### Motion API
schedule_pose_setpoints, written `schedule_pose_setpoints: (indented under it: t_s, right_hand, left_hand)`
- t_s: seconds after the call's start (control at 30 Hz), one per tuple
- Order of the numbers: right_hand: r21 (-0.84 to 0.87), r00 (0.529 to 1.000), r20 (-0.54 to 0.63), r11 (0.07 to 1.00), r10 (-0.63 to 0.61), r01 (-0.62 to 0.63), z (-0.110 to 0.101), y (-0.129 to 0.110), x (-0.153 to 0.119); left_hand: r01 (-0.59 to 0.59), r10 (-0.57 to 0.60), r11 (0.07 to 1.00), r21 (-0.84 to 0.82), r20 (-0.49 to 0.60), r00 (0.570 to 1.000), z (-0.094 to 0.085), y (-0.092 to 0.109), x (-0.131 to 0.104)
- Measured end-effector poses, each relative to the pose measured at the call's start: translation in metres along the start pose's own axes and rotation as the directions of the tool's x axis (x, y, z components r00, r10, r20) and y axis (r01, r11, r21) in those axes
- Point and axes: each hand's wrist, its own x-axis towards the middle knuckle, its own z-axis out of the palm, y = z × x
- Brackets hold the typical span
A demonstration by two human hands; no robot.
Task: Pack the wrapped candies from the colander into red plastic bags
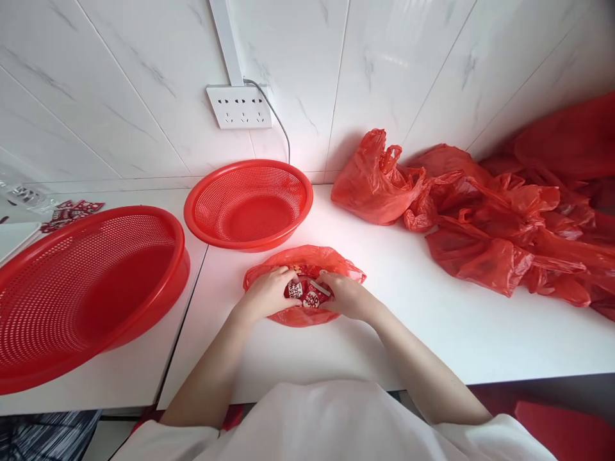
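Observation:
On the white table in front of me lies a red plastic bag with its mouth spread wide. Inside it are several small red packets with white and dark printing. My left hand reaches in from the left, its fingers curled round the packets on that side. From the right, my right hand reaches in too, thumb and fingers closed about the packets near a white strip. Some fingertips are hidden among the packets and the bag's folds.
A round red basket stands behind the bag, and a larger red basket at the left. Several filled red bags are heaped along the right. More red packets lie at the far left. A socket panel is on the wall.

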Motion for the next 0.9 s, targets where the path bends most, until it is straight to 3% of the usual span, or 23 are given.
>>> schedule_pose_setpoints:
  t_s: [0.17, 0.3, 0.37, 0.43, 0.53, 0.63, 0.73, 0.9]
  right_hand:
    - [0.343, 0.998, -0.039, 0.939, 0.042, -0.026, -0.001, 0.012, 0.005]
    - [0.610, 0.974, -0.160, 0.792, 0.159, -0.029, -0.005, 0.012, 0.008]
    - [0.750, 0.967, -0.197, 0.661, 0.162, 0.042, -0.009, 0.005, 0.009]
    - [0.839, 0.967, -0.202, 0.537, 0.153, 0.090, -0.014, -0.004, 0.011]
    - [0.894, 0.973, -0.175, 0.438, 0.147, 0.095, -0.017, -0.016, 0.015]
    - [0.900, 0.966, -0.194, 0.422, 0.172, 0.106, -0.013, -0.021, 0.019]
    - [0.881, 0.957, -0.212, 0.463, 0.200, 0.098, -0.005, -0.023, 0.019]
    - [0.868, 0.970, -0.203, 0.482, 0.133, 0.115, 0.006, -0.021, 0.016]
  left_hand:
    - [0.015, -0.018, 0.994, -0.110, -0.020, 1.000, -0.003, 0.004, 0.002]
    - [0.036, -0.074, 0.955, -0.295, -0.120, 0.990, -0.003, 0.016, 0.007]
    - [0.059, -0.143, 0.856, -0.513, -0.126, 0.982, 0.000, 0.023, 0.010]
    - [0.091, -0.201, 0.676, -0.731, -0.064, 0.978, 0.003, 0.028, 0.012]
    - [0.123, -0.259, 0.456, -0.882, 0.001, 0.966, 0.007, 0.029, 0.013]
    - [0.085, -0.312, 0.408, -0.909, -0.051, 0.949, 0.009, 0.027, 0.012]
    - [0.064, -0.323, 0.405, -0.912, -0.077, 0.943, 0.009, 0.026, 0.012]
    - [0.074, -0.316, 0.399, -0.914, -0.061, 0.947, 0.011, 0.024, 0.013]
